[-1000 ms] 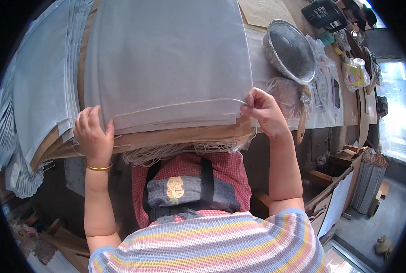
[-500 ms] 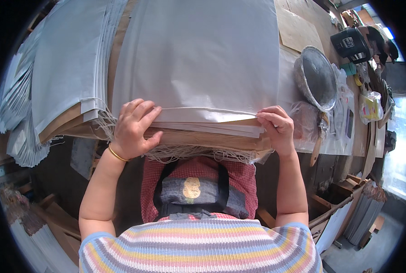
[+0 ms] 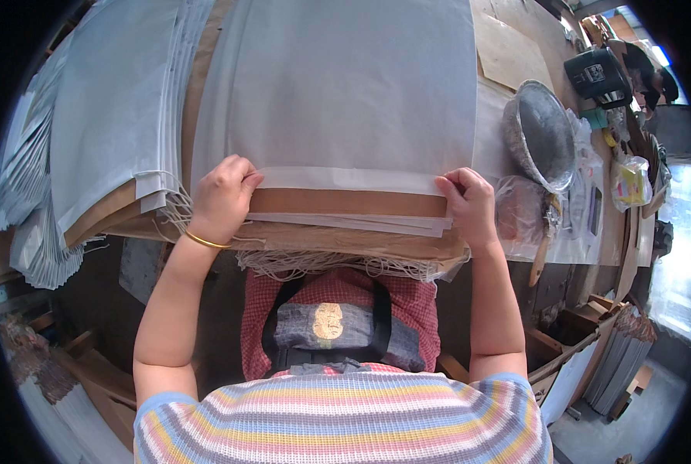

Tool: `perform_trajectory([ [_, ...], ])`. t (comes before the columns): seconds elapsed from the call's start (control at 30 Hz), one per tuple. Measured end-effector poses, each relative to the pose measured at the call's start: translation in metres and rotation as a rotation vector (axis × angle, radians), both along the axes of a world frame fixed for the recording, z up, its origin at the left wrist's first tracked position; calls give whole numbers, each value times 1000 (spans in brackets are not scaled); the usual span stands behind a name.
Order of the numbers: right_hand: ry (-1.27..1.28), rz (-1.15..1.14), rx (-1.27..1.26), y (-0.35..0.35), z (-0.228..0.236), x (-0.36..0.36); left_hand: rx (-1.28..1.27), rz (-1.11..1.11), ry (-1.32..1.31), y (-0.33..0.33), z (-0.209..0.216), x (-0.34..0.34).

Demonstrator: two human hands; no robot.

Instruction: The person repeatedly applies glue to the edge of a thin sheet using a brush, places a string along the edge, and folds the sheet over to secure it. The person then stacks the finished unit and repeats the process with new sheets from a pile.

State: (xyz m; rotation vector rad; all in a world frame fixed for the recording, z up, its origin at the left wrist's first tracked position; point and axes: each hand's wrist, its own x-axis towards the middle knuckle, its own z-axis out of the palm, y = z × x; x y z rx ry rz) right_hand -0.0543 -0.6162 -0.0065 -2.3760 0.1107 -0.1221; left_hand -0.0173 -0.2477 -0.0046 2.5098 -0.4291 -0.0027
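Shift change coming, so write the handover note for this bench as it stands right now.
Left hand: fingers curled on the near left corner of the top grey sheet.
Right hand: pinching the near right corner of the same sheet.
The sheet lies on the stack with its near edge set back, so a brown paper strip shows below it.
A second pile of grey sheets sits to the left; a metal bowl to the right.
Done: sheet laid flat. Left: near edge not yet flush with the stack.

yellow packet in clear bag (image 3: 630, 182) | far right | tabletop (image 3: 516, 54)
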Motion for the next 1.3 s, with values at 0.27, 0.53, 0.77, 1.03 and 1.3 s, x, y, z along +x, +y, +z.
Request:
perform_trajectory([
  [0.27, -221, -67, -428, 12, -17, -7, 433, 263, -115, -25, -16, -11],
  [0.53, -12, 328, -423, 92, -7, -29, 492, -267, -26, -75, -7, -49],
  [0.77, -53, -203, -448, 5, -26, -38, 357, -43, -227, -16, -30, -36],
  [1.03, -8, -163, 1041, 1, 64, -57, -448, 473, 259, 8, 0, -36],
  [1.3, 179, -201, 896, -34, 37, -58, -193, 205, 224, -14, 14, -60],
])
